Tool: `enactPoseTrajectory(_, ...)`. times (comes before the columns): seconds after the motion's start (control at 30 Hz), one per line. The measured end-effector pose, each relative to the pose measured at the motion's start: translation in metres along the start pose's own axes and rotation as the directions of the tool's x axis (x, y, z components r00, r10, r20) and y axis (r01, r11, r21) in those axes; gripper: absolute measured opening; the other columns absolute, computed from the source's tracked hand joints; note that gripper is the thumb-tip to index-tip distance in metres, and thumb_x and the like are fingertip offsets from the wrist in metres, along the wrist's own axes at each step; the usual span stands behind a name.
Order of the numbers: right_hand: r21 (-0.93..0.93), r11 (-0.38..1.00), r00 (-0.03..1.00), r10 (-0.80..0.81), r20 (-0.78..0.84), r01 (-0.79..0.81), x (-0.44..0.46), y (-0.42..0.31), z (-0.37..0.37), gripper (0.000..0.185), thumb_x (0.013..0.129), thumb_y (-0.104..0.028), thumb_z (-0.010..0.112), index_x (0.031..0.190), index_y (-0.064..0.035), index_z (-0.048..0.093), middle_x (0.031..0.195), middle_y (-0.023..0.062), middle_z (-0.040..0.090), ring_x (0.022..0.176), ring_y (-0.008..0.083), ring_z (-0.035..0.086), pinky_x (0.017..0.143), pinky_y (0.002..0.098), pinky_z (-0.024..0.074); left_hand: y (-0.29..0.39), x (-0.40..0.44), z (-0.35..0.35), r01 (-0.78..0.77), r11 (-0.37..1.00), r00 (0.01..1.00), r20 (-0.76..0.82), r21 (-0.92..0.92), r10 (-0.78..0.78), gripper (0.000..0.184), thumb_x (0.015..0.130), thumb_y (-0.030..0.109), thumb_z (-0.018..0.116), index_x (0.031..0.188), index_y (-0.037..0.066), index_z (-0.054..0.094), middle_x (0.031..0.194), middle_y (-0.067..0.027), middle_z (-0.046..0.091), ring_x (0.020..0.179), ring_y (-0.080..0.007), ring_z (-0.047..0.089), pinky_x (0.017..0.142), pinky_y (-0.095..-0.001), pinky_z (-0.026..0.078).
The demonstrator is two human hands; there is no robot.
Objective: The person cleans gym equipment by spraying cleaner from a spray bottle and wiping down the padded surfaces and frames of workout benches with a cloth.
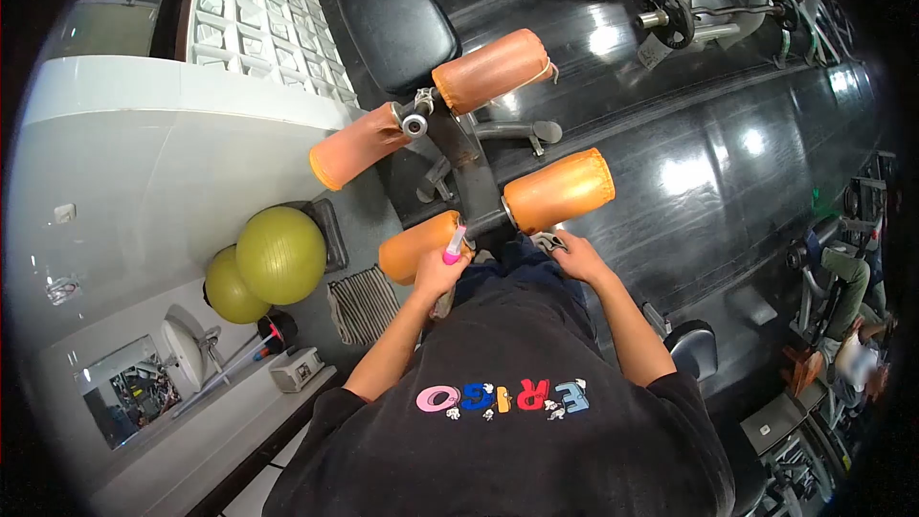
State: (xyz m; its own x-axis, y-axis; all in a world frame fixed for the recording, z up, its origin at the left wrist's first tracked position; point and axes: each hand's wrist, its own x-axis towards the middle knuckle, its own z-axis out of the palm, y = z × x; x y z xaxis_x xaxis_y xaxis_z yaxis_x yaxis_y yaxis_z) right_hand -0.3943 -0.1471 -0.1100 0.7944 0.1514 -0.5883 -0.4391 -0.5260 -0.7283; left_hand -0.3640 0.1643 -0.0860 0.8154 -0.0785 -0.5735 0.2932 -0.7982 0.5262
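Observation:
My left hand [441, 274] is closed around a small pink-and-clear bottle [455, 247], which points up beside the lower left orange roller pad [414, 247]. Below the lower right orange roller pad [559, 191] is my right hand [578, 258], its fingers curled by a pale grey, cloth-like thing [548, 241]. Whether those fingers grip it I cannot make out. Two more worn pads, an upper left roller pad [356, 146] and an upper right roller pad [493, 71], sit on the same dark metal frame [463, 155].
A black padded bench [392, 14] adjoins the rollers. Yellow-green exercise balls [280, 255] and a striped mat [362, 306] lie to the left, by the white wall [124, 163]. A weight machine [670, 14] stands at the upper right. Another person [850, 306] is at far right.

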Motion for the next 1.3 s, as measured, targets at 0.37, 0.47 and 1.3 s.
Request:
enactPoseTrajectory(0.37,-0.007,0.999,0.99,0.042,-0.132,-0.043,-0.044,0.017,0.004,0.023,0.086,-0.017,0.051,0.104,-0.0048,0.056,0.09,0.0242,0.065,0.088,0.0405,0.064,0.078,0.044,0.0488,-0.013,-0.02,0.004,-0.04,0.97,0.999,0.004,-0.238,0.042,0.037,0.083,0.039,0.068,0.085,0.002,0.069,0.064,-0.0128,0.065,0.063,-0.0285,0.067,0.062,-0.04,0.051)
enactPoseTrajectory(0.47,-0.042,0.996,0.988,0.078,-0.134,-0.084,-0.058,0.007,0.012,0.024,0.087,-0.021,0.052,0.106,-0.0068,0.058,0.092,0.0241,0.065,0.093,0.043,0.063,0.079,0.0471,0.0483,-0.029,-0.027,0.016,-0.091,0.963,0.994,-0.079,-0.254,0.073,0.038,0.084,0.039,0.068,0.083,0.001,0.068,0.062,-0.011,0.064,0.061,-0.0245,0.066,0.06,-0.0386,0.05)
enactPoseTrajectory(1.3,-0.132,0.792,0.506,-0.498,-0.704,0.595,0.266,-0.127,0.12,0.034,0.089,-0.005,0.05,0.123,-0.0007,0.051,0.119,0.0208,0.051,0.109,0.0369,0.05,0.098,0.0422,0.0389,-0.115,0.04,0.012,0.022,0.371,0.995,0.058,-0.928,0.086,0.032,0.094,0.021,0.061,0.117,0.002,0.053,0.089,-0.011,0.064,0.07,-0.0184,0.066,0.059,-0.031,0.055)
